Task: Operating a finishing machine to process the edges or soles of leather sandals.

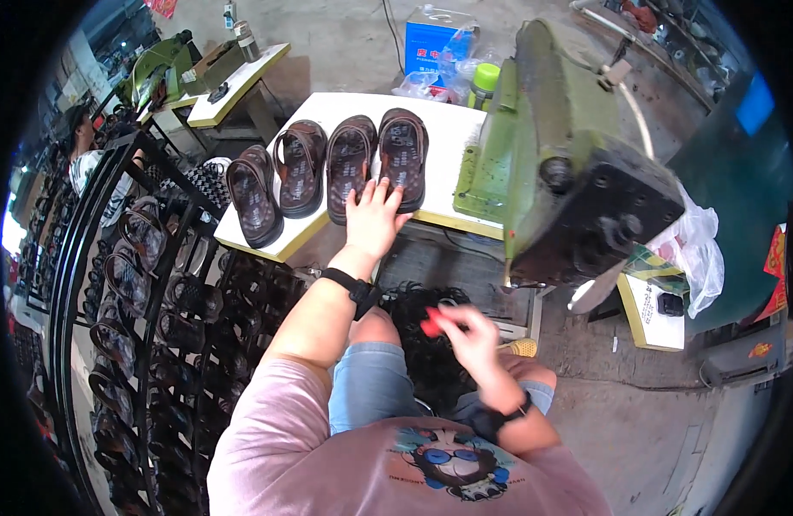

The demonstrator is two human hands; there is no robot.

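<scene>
Four-strap-style brown sandals are not all alike in angle: several stand in a row on the white table, from a far-left sandal [255, 196] and its neighbour [300, 168] to a third sandal [348, 159] and the rightmost sandal [402, 155]. My left hand [372, 219] reaches over the table's front edge with its fingers spread, touching the heel ends of the two right-hand sandals. Above my lap, my right hand [474, 344] is closed round a small red object [431, 322]. That hand is smeared by motion, so the object's kind is unclear.
A green machine [534, 155] stands on the table's right side. Black racks [125, 172] full of sandals line my left. Behind the table are a blue tin [426, 52] and a green-lidded bottle [483, 84]. A dark heap [426, 344] lies below. Another person [85, 163] sits at far left.
</scene>
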